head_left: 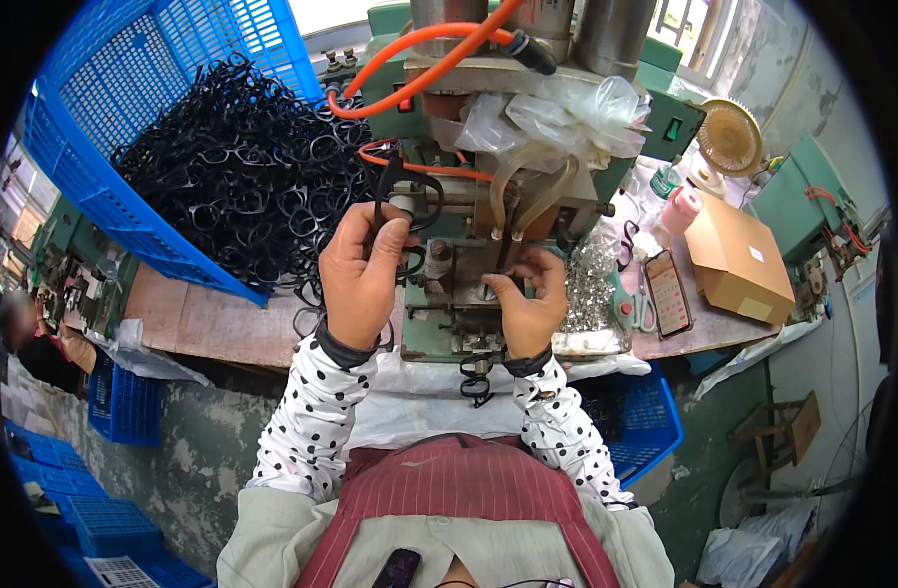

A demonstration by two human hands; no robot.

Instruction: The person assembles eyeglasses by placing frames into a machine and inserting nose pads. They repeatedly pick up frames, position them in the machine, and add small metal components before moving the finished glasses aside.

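Wood, worn and brownish, made the counter [214, 323], and a green metal machine [469, 294] stood at its middle. Left of the machine a blue plastic crate [125, 118] leaned, with a mesh wall, and it was full of black eyeglass frames [243, 176], thin and glossy, tangled together in a heap. Right of the machine lay a pile of small shiny metal parts [591, 284], then scissors [637, 306], a dark phone [668, 292] and a brown cardboard box [738, 260]. Above the machine, orange hoses [410, 69] bent over crumpled clear plastic [557, 113].

The left hand [363, 274] was raised at the left side of the machine, back toward the camera, fingers closed around one black frame [408, 201], which stood at the machine's front. The right hand [527, 299] rested on the machine's front plate, fingers pressed together; whether it pinched something, I could not tell. Both sleeves were white with black dots.
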